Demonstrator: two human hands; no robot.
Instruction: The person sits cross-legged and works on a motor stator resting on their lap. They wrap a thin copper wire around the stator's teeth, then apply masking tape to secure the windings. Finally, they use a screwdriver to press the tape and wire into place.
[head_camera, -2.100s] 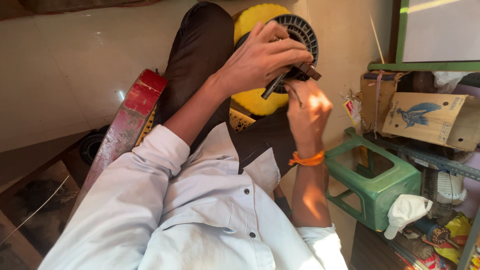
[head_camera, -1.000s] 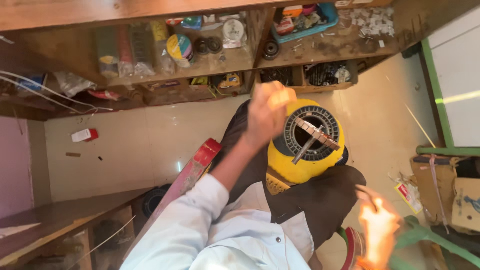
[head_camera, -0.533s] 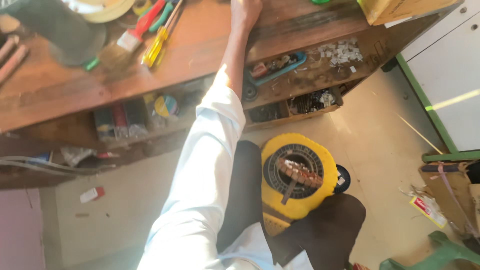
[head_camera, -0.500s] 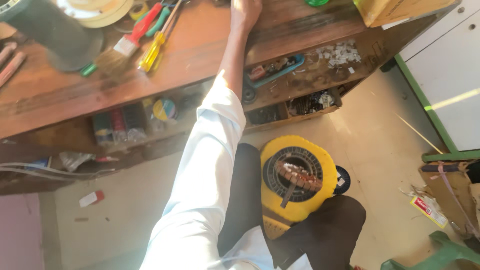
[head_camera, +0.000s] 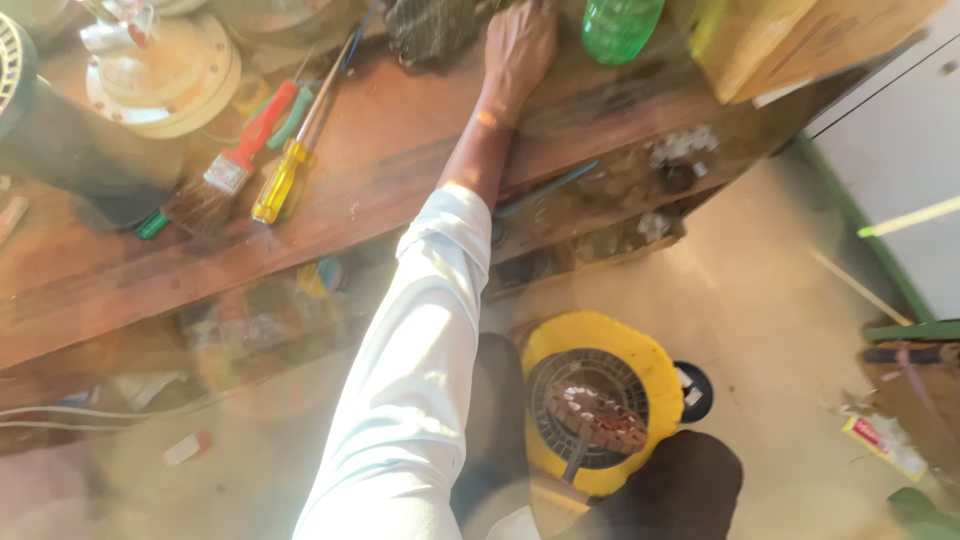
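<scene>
On the wooden bench (head_camera: 400, 170), the left hand (head_camera: 517, 45) rests beside a green bottle (head_camera: 620, 25).

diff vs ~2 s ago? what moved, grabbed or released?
Both hands were working at the yellow fan motor housing in the lap. Since then one hand has left it and stretched up onto the wooden workbench, resting near the green bottle; which hand it is cannot be told, and nothing is visibly gripped. The other hand is out of view. The housing stayed in the lap, and the screwdrivers and brush lie untouched.

A repair workshop: wooden workbench (head_camera: 400, 190) strewn with screwdrivers (head_camera: 283, 180), a paintbrush (head_camera: 215, 190), cluttered shelves beneath.
</scene>
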